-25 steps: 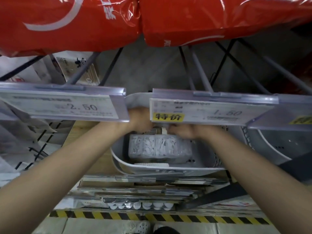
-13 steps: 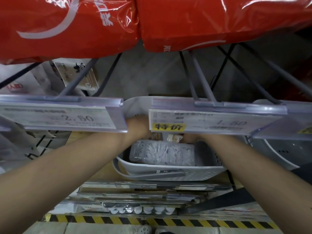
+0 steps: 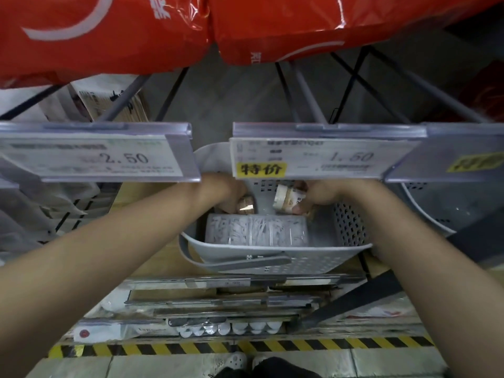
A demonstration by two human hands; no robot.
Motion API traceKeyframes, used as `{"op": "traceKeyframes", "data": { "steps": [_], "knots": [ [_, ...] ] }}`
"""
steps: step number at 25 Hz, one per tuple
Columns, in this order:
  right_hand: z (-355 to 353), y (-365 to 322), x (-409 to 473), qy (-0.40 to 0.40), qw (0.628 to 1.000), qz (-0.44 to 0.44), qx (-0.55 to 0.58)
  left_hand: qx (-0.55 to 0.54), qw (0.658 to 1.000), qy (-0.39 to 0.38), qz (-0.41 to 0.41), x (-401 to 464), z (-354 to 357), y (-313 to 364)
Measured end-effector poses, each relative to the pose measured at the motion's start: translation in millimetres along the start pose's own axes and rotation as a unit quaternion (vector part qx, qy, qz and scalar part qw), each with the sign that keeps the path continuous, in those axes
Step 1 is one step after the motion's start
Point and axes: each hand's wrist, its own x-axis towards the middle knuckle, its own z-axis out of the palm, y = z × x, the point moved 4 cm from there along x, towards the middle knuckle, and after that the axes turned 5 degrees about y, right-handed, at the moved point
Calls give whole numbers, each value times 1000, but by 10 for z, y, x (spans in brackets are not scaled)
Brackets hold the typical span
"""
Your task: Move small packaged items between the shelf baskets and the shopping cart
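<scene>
A grey perforated shelf basket [image 3: 321,256] sits on the shelf below two price-tag rails. Inside it lies a clear pack of white sticks [image 3: 256,231]. My left hand [image 3: 226,196] reaches into the basket's back left and grips a small brown-gold packaged item [image 3: 246,205]. My right hand [image 3: 319,197] holds a small cream-capped jar [image 3: 286,199] above the basket's back, tilted on its side. The price rails hide part of both hands.
Price-tag rails marked 2.50 [image 3: 95,159] and 1.50 [image 3: 321,156] overhang the basket. Red bags [image 3: 136,31] fill the shelf above. A second grey round basket [image 3: 436,208] stands at the right. Lower shelves hold flat packs, with a hazard-striped floor edge [image 3: 245,347] below.
Both hands have drawn back out from under the rails, each now showing a small item. The camera has tilted slightly, shifting the shelf down in view.
</scene>
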Motion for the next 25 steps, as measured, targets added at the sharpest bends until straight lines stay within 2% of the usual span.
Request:
{"op": "traceKeyframes", "data": {
  "steps": [1,3,6,8,10,12,15,18,21,23,25],
  "knots": [
    [-24,-1,-50,8,999,-2,32,-5,1000,-3,22,-19,-56,24],
    [-44,35,-154,18,998,-1,57,-87,995,36,39,-96,-185,25],
    [-86,85,-285,47,997,-1,67,-165,974,132,81,-245,-246,-8],
    [-92,85,-407,75,994,-21,75,-255,942,187,112,-363,-281,-33],
    [-74,71,-538,93,986,-46,132,-336,898,241,150,-564,-379,9],
    [-51,52,-659,123,972,-72,184,-369,866,295,163,-791,-458,63],
    [-26,6,-860,181,949,-118,231,-363,839,376,152,-1085,-504,168],
    [62,-64,-1127,214,917,-164,295,-412,807,399,141,-1267,-425,220],
    [165,-96,-1433,282,878,-179,342,-491,746,425,149,-1491,-335,324],
    [228,-127,-1651,321,849,-187,375,-522,709,440,179,-1652,-301,438],
    [292,-136,-1874,358,825,-192,394,-521,690,448,227,-1758,-288,583]
  ]
}}
